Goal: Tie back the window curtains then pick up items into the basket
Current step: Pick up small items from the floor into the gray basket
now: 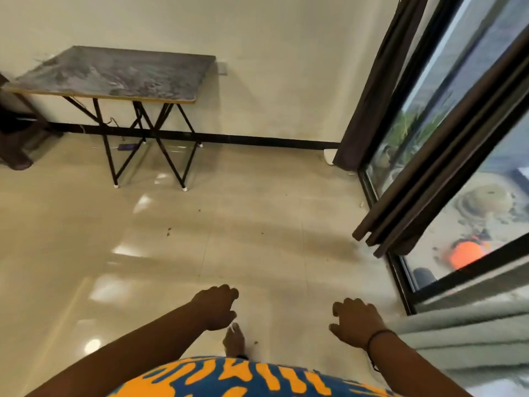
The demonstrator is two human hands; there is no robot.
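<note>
Fingers (pixel 226 292) of the left hand (pixel 216 308) hung loosely curled and held nothing; those of the right hand (pixel 356 322), a dark band at its wrist, were likewise slack and free of any load. Both hands hovered low over the glossy tiled floor (pixel 171 253), apart from each other. Task items: one dark curtain (pixel 369 90) gathered against the far corner by the wall; a second dark curtain (pixel 446 170) bunched as a slanting bundle across the window (pixel 472 90), neither visibly tied. A pale curtain (pixel 463 336) lay folded near the right wrist. No basket in view. Other stock: a folding table (pixel 114 73) by the wall. Handling note, as judgement: reach for the nearer bundle first, gather its folds snugly with both hands before fastening, and keep the hem off the floor.
</note>
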